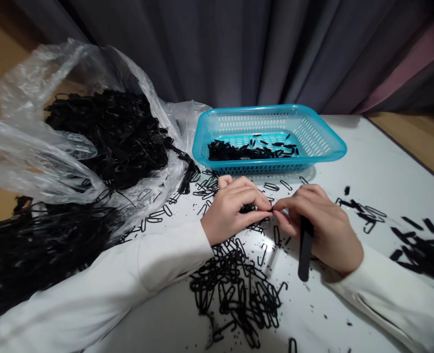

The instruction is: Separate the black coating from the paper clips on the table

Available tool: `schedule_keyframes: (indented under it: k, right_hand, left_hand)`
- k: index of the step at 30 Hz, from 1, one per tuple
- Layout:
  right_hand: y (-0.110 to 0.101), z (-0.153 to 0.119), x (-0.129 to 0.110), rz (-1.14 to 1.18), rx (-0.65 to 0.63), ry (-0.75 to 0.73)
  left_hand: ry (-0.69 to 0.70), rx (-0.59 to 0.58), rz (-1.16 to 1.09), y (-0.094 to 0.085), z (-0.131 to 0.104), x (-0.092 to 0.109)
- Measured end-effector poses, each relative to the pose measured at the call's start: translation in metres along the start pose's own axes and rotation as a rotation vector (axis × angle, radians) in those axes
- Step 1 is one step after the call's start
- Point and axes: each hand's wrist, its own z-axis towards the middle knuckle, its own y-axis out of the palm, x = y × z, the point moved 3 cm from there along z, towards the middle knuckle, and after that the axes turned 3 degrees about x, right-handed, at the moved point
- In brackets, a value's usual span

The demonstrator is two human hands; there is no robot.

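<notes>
My left hand (235,208) and my right hand (321,225) meet over the white table, each with thumb and forefinger pinched on a tiny black piece (271,210) between them. A flat black tool (305,252) is tucked in my right hand, its wide end pointing down. Black oblong loops (239,294) lie heaped below my hands, and more are scattered under and around my left hand. Behind the hands stands a blue basket (327,156) with small black strips inside.
A clear plastic bag (29,88) full of shiny black strips (117,137) lies open at the left, with another dark bundle (43,255) below it. Loose black pieces (422,252) lie at the right. A grey curtain (209,54) hangs behind.
</notes>
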Motion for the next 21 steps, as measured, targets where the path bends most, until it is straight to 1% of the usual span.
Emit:
schedule_keyframes:
  k: [6, 11, 15, 21]
  right_hand:
    - [-0.0026, 0.002, -0.0038, -0.064, -0.03, -0.082]
    - [-0.0028, 0.0013, -0.0064, -0.137, -0.068, -0.139]
    - [-0.0014, -0.0006, -0.0066, -0.178, -0.098, -0.163]
    - [-0.0003, 0.0001, -0.0072, -0.205, -0.102, -0.18]
  left_hand:
    - [0.023, 0.004, 0.036, 0.0003, -0.0015, -0.0008]
    - [0.014, -0.013, 0.044, 0.0004, -0.0018, -0.0004]
    - [0.003, -0.023, 0.04, 0.0006, -0.002, -0.0002]
    - [0.022, -0.016, 0.043, 0.0013, -0.0028, -0.001]
